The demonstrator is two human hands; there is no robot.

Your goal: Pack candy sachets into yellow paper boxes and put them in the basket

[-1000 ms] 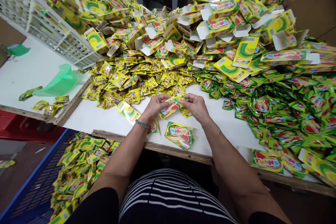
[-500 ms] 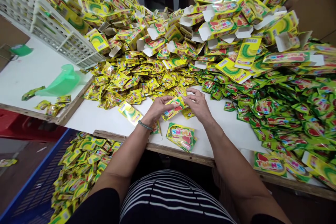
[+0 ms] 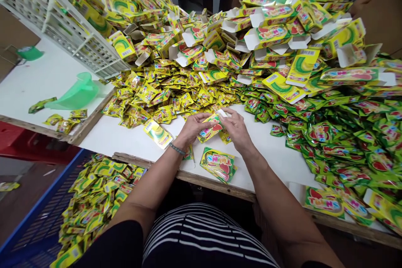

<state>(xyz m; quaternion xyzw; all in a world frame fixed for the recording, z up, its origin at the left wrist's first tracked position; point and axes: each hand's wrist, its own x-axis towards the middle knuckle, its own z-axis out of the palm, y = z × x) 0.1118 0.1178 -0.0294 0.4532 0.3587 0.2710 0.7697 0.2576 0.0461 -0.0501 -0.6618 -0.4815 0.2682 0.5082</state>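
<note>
A yellow-green candy box [image 3: 209, 131] is held between both hands above the white table. My left hand [image 3: 194, 127] grips its left side, thumb on the printed face. At the box's upper right end, where a white flap shows, my right hand [image 3: 235, 127] has its fingers closed. Just below them lie stacked flat boxes [image 3: 217, 163] at the table edge. Another yellow box [image 3: 157, 133] rests to the left of my left hand. Small yellow packets [image 3: 169, 96] are heaped beyond the hands, and green packets [image 3: 326, 130] are piled to the right.
Open boxes [image 3: 264, 35] form a big heap at the back. A white crate [image 3: 78, 29] leans at upper left, near a green scoop [image 3: 78, 94]. Below the wooden edge [image 3: 216, 184], a blue crate [image 3: 47, 213] holds filled boxes. More boxes [image 3: 325, 201] lie at lower right.
The right fingers, spread more before, have closed in on the box's end, and a white flap now shows there. The whole view has shifted slightly.
</note>
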